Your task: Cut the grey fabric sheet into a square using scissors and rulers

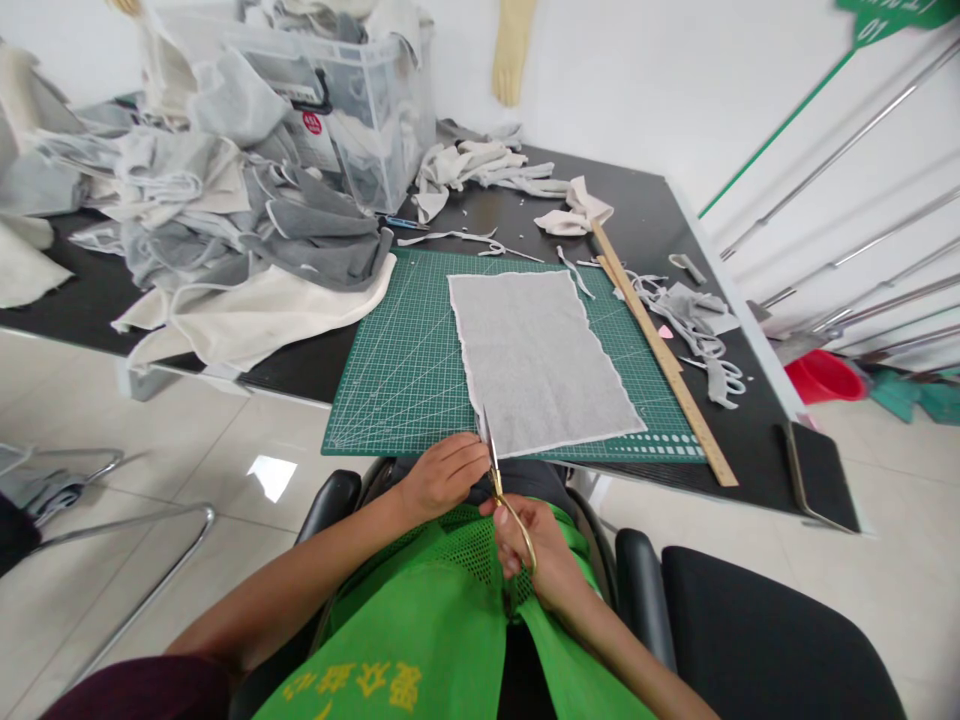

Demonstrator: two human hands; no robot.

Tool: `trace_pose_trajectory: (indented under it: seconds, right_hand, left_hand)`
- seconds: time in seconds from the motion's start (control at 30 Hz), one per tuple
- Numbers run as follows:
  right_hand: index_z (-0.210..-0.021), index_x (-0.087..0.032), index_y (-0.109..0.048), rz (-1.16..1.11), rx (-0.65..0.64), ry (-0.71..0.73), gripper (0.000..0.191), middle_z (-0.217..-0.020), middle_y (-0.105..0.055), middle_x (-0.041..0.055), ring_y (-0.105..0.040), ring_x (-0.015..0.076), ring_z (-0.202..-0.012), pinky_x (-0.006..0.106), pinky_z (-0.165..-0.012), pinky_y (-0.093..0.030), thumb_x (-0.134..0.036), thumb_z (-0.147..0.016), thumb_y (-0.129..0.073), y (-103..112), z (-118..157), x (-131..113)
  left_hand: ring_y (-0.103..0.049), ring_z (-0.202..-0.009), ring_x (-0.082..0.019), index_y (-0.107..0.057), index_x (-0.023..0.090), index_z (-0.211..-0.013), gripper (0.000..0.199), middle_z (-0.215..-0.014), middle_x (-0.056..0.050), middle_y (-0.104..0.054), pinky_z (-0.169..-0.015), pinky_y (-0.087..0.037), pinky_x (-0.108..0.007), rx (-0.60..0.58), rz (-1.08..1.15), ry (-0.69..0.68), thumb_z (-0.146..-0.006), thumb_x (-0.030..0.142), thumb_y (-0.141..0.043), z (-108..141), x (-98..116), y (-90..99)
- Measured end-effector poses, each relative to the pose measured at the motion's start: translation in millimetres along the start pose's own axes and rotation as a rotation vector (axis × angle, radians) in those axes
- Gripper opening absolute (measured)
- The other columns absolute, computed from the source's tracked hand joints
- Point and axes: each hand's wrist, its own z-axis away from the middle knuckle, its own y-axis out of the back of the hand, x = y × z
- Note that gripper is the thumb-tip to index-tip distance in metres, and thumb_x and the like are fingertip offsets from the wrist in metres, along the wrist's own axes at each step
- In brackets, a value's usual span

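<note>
A rectangular piece of grey cloth point(540, 360) with ragged pale edges lies on the green cutting mat point(397, 360). My right hand point(534, 540) is closed around the gold handles of a pair of scissors point(495, 470). Their blades point away from me and lie along the cloth's near left corner. Right beside the blades, my left hand point(448, 474) pinches that corner at the mat's near edge. The exact grip of its fingertips is partly hidden.
Grey and cream cloths point(315, 230) are heaped left of the mat, before a clear plastic box point(367, 120). A wooden ruler point(660, 350) lies along the mat's right side. Beyond it are white-handled scissors point(727, 375), scraps point(690, 310) and a phone point(821, 475).
</note>
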Motion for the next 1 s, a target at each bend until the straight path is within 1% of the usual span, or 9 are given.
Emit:
trace_pose_trajectory:
  seconds: [0.2,0.4,0.53,0.57,0.63,0.73,0.8,0.87,1.0]
  right_hand:
    - [-0.082,-0.018,-0.062,0.032,-0.031,0.003,0.054,-0.049,-0.041,-0.0096,-0.036,0.0069,-0.04,0.02,-0.041,-0.035,-0.072,-0.083,-0.069,-0.8,0.4,1.3]
    - [-0.091,-0.017,-0.065,0.035,-0.022,-0.01,0.056,-0.047,-0.04,-0.0116,-0.037,0.007,-0.038,0.02,-0.041,-0.033,-0.071,-0.081,-0.072,-3.5,1.6,-1.7]
    - [-0.089,-0.017,-0.067,0.053,-0.032,-0.002,0.056,-0.047,-0.041,-0.0102,-0.038,0.0077,-0.038,0.021,-0.041,-0.03,-0.072,-0.083,-0.069,-3.2,3.5,-0.8]
    - [-0.087,-0.017,-0.066,0.055,-0.037,0.0,0.055,-0.047,-0.042,-0.0096,-0.038,0.0081,-0.039,0.021,-0.042,-0.029,-0.071,-0.083,-0.069,-2.7,4.1,-0.3]
    - [-0.086,-0.017,-0.066,0.05,-0.04,-0.002,0.054,-0.047,-0.042,-0.0086,-0.039,0.0088,-0.04,0.022,-0.043,-0.029,-0.071,-0.084,-0.068,-1.8,5.6,0.4]
    - [-0.084,-0.017,-0.066,0.055,-0.032,-0.013,0.052,-0.047,-0.042,-0.0076,-0.037,0.0097,-0.04,0.024,-0.044,-0.029,-0.07,-0.086,-0.067,-0.9,8.7,-0.5]
    - [-0.081,-0.018,-0.066,0.072,-0.026,-0.027,0.052,-0.046,-0.042,-0.0064,-0.038,0.0105,-0.041,0.025,-0.045,-0.03,-0.069,-0.088,-0.065,-0.7,10.8,-2.0]
    - [-0.076,-0.019,-0.064,0.08,-0.026,-0.038,0.052,-0.046,-0.043,-0.0052,-0.038,0.0113,-0.042,0.026,-0.045,-0.03,-0.069,-0.088,-0.064,-0.6,12.2,-3.2]
    - [-0.069,-0.02,-0.059,0.075,-0.027,-0.045,0.052,-0.045,-0.043,-0.0039,-0.038,0.0122,-0.042,0.028,-0.046,-0.03,-0.069,-0.088,-0.064,-0.6,12.6,-3.7]
  left_hand:
    - [-0.069,-0.109,-0.021,-0.064,0.015,-0.116,0.026,-0.108,-0.012,-0.074,-0.099,-0.062,-0.042,0.015,-0.005,0.006,-0.099,0.009,-0.045,-2.4,2.1,1.2]
    - [-0.069,-0.104,-0.02,-0.064,0.017,-0.112,0.023,-0.104,-0.01,-0.073,-0.097,-0.062,-0.041,0.025,-0.019,0.056,-0.098,0.009,-0.047,-4.7,4.4,0.6]
    - [-0.069,-0.099,-0.02,-0.063,0.017,-0.11,0.019,-0.099,-0.008,-0.073,-0.096,-0.062,-0.041,0.071,-0.06,0.062,-0.095,0.01,-0.054,-7.8,6.0,1.2]
    - [-0.069,-0.1,-0.021,-0.062,0.017,-0.112,0.018,-0.099,-0.008,-0.073,-0.095,-0.062,-0.042,0.078,-0.081,0.09,-0.095,0.013,-0.058,-9.7,6.9,2.3]
    - [-0.067,-0.106,-0.026,-0.06,0.014,-0.122,0.028,-0.107,-0.012,-0.072,-0.095,-0.061,-0.047,0.067,-0.133,0.196,-0.095,0.021,-0.062,-14.8,9.3,5.3]
    - [-0.062,-0.12,-0.03,-0.055,0.012,-0.134,0.037,-0.126,-0.018,-0.067,-0.101,-0.058,-0.053,0.006,-0.191,0.346,-0.099,0.023,-0.057,-22.0,12.7,9.0]
    - [-0.063,-0.12,-0.028,-0.058,0.012,-0.13,0.032,-0.126,-0.016,-0.068,-0.104,-0.057,-0.052,-0.02,-0.206,0.329,-0.099,0.016,-0.054,-24.1,13.5,9.1]
    - [-0.067,-0.114,-0.025,-0.061,0.012,-0.124,0.027,-0.12,-0.014,-0.072,-0.104,-0.058,-0.048,-0.013,-0.219,0.248,-0.097,0.011,-0.055,-23.5,13.0,7.6]
    - [-0.071,-0.104,-0.021,-0.065,0.013,-0.115,0.022,-0.109,-0.01,-0.076,-0.103,-0.06,-0.043,0.006,-0.251,0.145,-0.094,0.007,-0.057,-18.8,10.1,3.7]
